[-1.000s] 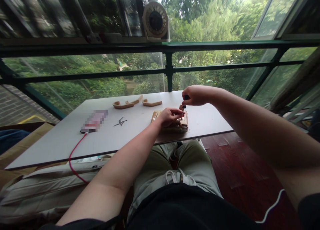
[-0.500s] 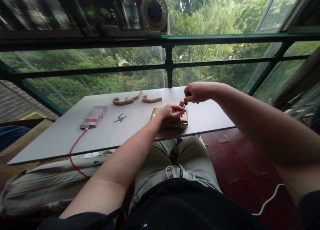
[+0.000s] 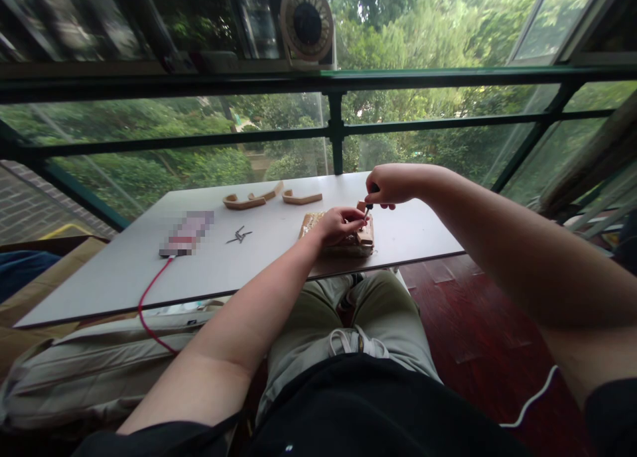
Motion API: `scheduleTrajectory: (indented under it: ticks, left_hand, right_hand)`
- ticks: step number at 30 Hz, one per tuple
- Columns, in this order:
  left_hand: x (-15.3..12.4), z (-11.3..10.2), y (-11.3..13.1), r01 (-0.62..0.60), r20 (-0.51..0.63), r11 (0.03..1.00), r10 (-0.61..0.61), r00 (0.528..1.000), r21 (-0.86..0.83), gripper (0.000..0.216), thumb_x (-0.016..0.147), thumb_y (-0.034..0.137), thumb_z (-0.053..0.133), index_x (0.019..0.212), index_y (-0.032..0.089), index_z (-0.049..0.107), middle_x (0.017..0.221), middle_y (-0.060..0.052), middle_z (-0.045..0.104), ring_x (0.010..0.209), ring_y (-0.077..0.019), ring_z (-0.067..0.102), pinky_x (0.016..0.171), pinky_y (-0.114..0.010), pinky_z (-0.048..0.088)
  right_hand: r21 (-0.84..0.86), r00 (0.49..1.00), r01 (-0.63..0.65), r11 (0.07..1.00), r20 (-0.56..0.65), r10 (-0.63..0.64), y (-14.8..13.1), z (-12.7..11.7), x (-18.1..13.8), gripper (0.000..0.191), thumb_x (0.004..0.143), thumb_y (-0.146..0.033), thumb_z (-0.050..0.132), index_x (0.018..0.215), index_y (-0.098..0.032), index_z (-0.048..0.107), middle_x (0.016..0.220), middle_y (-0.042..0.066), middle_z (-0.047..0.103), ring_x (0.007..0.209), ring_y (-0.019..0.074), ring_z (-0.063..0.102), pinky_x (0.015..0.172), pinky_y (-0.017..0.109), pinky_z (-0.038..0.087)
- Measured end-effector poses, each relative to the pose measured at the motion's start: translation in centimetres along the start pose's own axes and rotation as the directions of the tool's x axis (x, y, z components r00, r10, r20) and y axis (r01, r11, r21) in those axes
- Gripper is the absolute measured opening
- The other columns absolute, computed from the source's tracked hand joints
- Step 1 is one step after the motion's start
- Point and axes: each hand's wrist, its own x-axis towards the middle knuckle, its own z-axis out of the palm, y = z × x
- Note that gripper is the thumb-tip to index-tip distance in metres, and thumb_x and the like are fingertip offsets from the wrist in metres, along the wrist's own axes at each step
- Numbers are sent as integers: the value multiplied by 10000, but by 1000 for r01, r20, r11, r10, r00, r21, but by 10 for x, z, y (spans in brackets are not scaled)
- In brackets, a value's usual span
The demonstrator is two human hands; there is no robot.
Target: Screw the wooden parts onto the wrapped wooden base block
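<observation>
A screwdriver (image 3: 369, 206) with a dark handle and a thin metal shaft stands between the person's two hands, above a small wooden piece (image 3: 366, 237). Its long axis is steep but tilted: the handle leans up toward the right hand (image 3: 391, 184), and the shaft points down toward the fingertips of the left hand (image 3: 338, 226). The right hand is curled closed around the handle, wrist bent over it. The left hand is partly closed, fingers bent close to the shaft's lower end; whether they pinch anything cannot be told, and they hide part of the spot where the tip meets the work.

The wooden piece, smooth and light brown with flat faces, lies on a rough-topped, worn slab (image 3: 347, 251), partly beneath the left hand; the slab's long side runs roughly along the near table edge. Both rest on a smooth white table (image 3: 413, 228).

Left of the left hand, well apart, lies a loose cluster of dark, slim screws (image 3: 240, 235). Beyond that hand, farther off, sit bent wooden strips (image 3: 302, 197) with angled ends. Leftmost lies a pixelated device (image 3: 188, 233) with a red cable (image 3: 142, 301).
</observation>
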Motion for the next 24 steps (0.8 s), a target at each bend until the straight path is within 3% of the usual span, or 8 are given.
scheduleTrajectory:
  ticks: [13,24]
  left_hand:
    - [-2,1,0,-29,-12,994,30,999,101,373,759,415,656,972,115,712,823,-64,697,689,-121,582,680,-243,460]
    - [0,2,-2,11,-35,993,-7,999,120,384,746,458,655,919,120,715,801,-55,687,635,-107,548,607,-227,427]
  right_hand:
    - [-33,1000,-29,999,-11,29,6,8,7,300,845,-403,564,812,-147,719,642,59,683,612,172,611,620,292,408]
    - [-10,998,-44,999,40,44,3,5,11,384,869,-448,528,768,-124,707,626,82,679,556,173,610,608,317,444]
